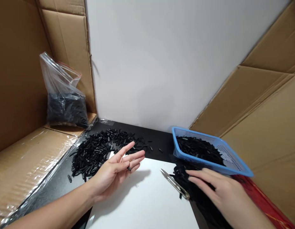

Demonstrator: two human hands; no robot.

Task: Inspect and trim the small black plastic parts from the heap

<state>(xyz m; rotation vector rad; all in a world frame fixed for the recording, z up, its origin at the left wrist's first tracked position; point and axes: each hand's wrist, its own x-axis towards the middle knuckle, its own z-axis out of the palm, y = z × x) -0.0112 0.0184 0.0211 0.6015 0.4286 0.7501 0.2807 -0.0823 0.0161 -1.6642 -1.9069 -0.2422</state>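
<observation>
The left hand [115,170] hovers palm up over the near edge of a white sheet [142,200] on the black table [159,143], its fingers [134,156] spread apart and stretched out toward the upper right, with a small black piece [129,168] resting loose near the base of the lower fingers; the piece is too small to tell which way its long axis runs. Just behind and to the left of this hand lies a heap of black pieces [95,152], short slender bits lying at all angles, though many run roughly from lower left to upper right. The right hand [219,190] lies palm down with its fingers [197,178] together and nearly flat, pointing left, resting on a second pile of black strips [183,173] at the right edge of the white sheet. Just beside those fingertips a pair of thread snips [174,183] lies on the sheet, its long axis running diagonally, the pointed blades toward the upper left and the looped spring end toward the lower right, close to the right hand but not gripped. Behind the right hand a blue plastic basket [233,159] sits tilted, holding more black pieces. At the far left a clear plastic bag [64,95] of black pieces stands against cardboard walls [18,70].
</observation>
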